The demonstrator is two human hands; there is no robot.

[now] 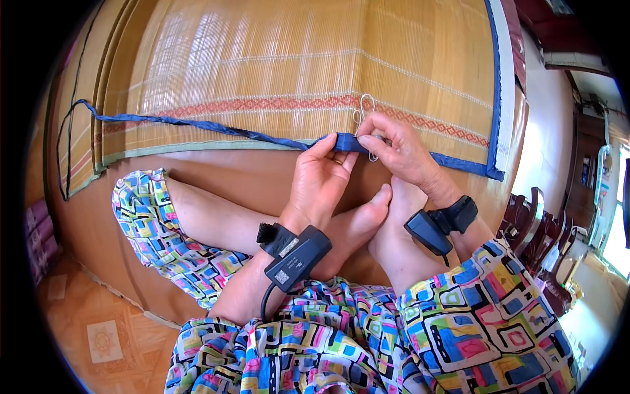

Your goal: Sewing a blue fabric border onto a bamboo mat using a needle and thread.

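Observation:
A slatted mat (275, 74), probably bamboo, with a red patterned band lies before me. My left hand (320, 180) pinches a blue fabric strip (347, 143) folded over the mat's near edge, thumb on top and fingers beneath. A ring shows on one of its fingers. Just to the right, my right hand (401, 147) has its thumb and forefinger closed at the strip, where a white thread (362, 115) comes out. The thread loops loosely above the fingertips and hangs in a small tangle below. Any needle between the fingertips is too small or hidden to tell.
The strip's twisted loose length runs left over the mat. Green edging (236, 145) shows along the near left side, blue binding (496, 88) along the right. My crossed legs rest on a brown surface (197, 165). Dark wooden furniture (526, 221) stands at right; tiled floor (106, 340) lies lower left.

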